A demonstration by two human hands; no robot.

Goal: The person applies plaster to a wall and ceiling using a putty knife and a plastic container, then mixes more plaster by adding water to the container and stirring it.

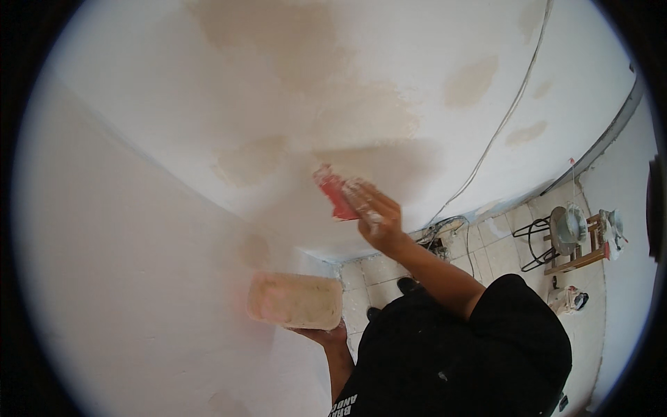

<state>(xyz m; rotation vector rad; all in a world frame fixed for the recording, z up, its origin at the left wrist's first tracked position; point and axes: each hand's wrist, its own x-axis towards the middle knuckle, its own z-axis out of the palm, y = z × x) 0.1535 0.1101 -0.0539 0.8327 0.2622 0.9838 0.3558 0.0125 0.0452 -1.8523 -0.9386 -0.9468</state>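
Note:
My right hand (376, 214), its fingers smeared with white, is closed around a red putty scraper (333, 191) also coated in white. The scraper is close to the white wall (389, 55); whether it touches cannot be made out. Beige filler patches (368, 118) spread over the wall above it. Lower and to the left, my left hand (329, 335) supports a pale beige rectangular tub (297, 301) from below, near the wall corner. The fingers under the tub are mostly hidden.
A cable (511, 108) runs down the wall to a coil (451, 226) on the tiled floor (479, 260). At the right stand a black-legged round stool (560, 229), a bucket (574, 226) and a wooden stool (580, 263). A crumpled bag (564, 299) lies nearby.

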